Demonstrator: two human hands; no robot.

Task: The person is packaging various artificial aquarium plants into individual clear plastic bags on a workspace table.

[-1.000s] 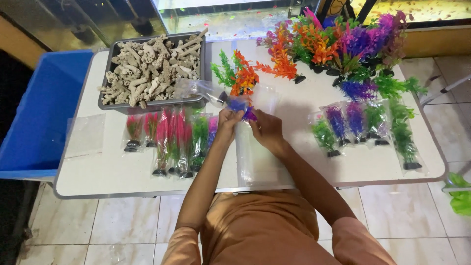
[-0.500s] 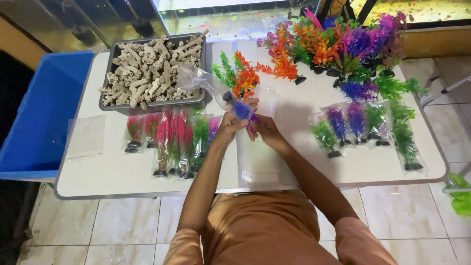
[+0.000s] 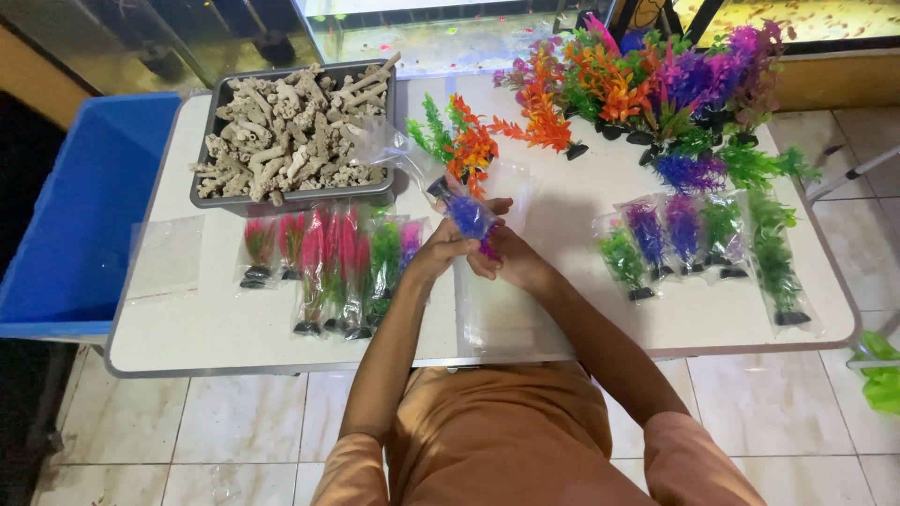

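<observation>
Plastic plant [image 3: 469, 217], blue and purple, is sitting between both hands above the middle of the white table [image 3: 562, 309], partly inside a clear bag [image 3: 389, 150] that is trailing up and to the left toward the tray. Left hand [image 3: 441, 251] is closing its fingers around the lower end of the plant. Right hand [image 3: 511, 262] is gripping the same end from the other side, the two hands touching. Under the hands, flat clear bags [image 3: 487, 319] are lying on the table. Just left of them, a row of bagged plants [image 3: 328, 267] in red, pink and green is lying side by side. Behind those, a grey tray [image 3: 211, 192] is holding pale, coral-like pieces. To the right, another group of bagged plants [image 3: 694, 234] is lying in green and purple. Along the far edge, loose plants [image 3: 647, 84] are standing upright in orange, purple and green. A blue tub [image 3: 84, 215] is standing against the table's left end.
</observation>
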